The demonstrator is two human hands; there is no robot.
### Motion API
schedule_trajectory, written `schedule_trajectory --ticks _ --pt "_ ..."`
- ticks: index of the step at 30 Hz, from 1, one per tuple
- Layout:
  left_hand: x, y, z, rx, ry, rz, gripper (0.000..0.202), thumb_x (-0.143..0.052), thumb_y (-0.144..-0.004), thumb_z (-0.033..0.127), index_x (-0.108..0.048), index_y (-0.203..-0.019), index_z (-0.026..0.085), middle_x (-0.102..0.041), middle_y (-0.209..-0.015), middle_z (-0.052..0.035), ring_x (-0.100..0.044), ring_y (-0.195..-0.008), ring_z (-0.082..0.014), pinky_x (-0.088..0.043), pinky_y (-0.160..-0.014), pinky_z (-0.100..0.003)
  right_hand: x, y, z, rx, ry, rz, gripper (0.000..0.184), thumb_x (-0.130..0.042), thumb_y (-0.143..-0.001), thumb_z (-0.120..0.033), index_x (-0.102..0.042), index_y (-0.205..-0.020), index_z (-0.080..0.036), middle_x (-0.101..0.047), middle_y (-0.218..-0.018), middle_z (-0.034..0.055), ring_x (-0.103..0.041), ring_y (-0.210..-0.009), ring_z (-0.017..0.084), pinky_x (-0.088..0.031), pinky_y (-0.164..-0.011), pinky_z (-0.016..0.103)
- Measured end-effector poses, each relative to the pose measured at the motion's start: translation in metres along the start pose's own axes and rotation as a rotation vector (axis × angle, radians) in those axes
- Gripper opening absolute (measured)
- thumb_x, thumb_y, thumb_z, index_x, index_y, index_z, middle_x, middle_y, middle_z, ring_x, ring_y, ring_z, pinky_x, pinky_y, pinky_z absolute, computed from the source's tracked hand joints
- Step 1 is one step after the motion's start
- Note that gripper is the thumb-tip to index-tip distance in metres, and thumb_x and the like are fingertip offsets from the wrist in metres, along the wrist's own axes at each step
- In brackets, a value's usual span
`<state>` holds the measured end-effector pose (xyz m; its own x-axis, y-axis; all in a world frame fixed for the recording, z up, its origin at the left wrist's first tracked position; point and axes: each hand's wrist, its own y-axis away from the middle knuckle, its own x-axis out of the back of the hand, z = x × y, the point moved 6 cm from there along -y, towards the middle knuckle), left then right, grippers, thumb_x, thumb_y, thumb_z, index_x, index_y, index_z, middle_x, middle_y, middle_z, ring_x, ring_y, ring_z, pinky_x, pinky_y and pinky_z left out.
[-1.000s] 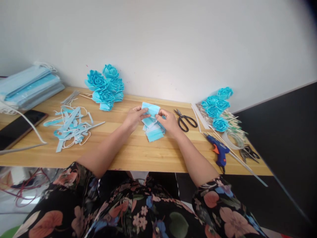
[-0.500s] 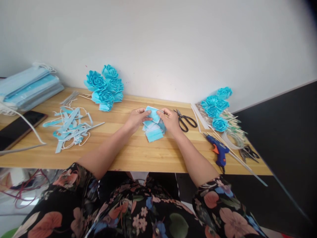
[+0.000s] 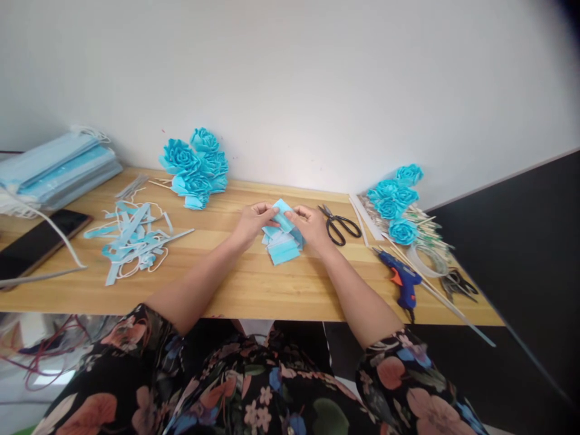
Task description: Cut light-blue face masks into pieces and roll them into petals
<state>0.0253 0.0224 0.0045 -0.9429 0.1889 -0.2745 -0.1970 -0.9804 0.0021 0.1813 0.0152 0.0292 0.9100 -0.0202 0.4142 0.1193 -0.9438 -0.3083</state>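
Note:
Both of my hands meet at the middle of the wooden table [image 3: 254, 284] over a small pile of cut blue mask pieces [image 3: 281, 248]. My left hand [image 3: 251, 222] and my right hand [image 3: 310, 225] pinch one light blue piece [image 3: 283, 214] between their fingertips, holding it tilted just above the pile. Black scissors [image 3: 339, 224] lie right beside my right hand.
Blue fabric roses [image 3: 194, 167] lean at the wall; more roses on sticks [image 3: 395, 200] lie at right with a blue glue gun [image 3: 401, 280], skewers and tape. Cut strips and ear loops [image 3: 133, 238], a phone [image 3: 38, 241] and stacked masks [image 3: 58, 165] sit at left.
The blue piece has been turned and folded smaller between my fingers, and my hands have drawn closer together. The view has tipped slightly, shifting everything a little lower.

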Motion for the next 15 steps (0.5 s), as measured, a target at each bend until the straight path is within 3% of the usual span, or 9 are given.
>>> schedule_trajectory --ticks 7,15 --pt "-0.0037 -0.0002 -0.0051 0.065 -0.038 -0.054 0.044 -0.083 -0.059 0.049 -0.068 -0.079 0.013 -0.066 -0.067 -0.0027 -0.059 -0.056 -0.0123 -0.047 -0.049 -0.024 0.0057 0.0009 0.0022 0.027 0.003 0.100 0.033 -0.063 -0.082 -0.049 -0.064 -0.070 -0.018 -0.058 -0.066 -0.0015 -0.049 -0.063 0.013 -0.039 -0.060 0.024" --pt "-0.0022 0.0000 -0.0040 0.083 -0.117 -0.046 0.036 -0.081 -0.062 0.045 -0.064 -0.065 0.014 -0.062 -0.058 -0.0020 -0.050 -0.046 -0.0092 -0.038 -0.046 -0.024 0.0082 0.0023 0.0030 0.029 0.007 0.140 0.036 -0.061 -0.083 -0.051 -0.062 -0.068 -0.018 -0.055 -0.064 -0.0016 -0.048 -0.062 0.012 -0.039 -0.059 0.024"
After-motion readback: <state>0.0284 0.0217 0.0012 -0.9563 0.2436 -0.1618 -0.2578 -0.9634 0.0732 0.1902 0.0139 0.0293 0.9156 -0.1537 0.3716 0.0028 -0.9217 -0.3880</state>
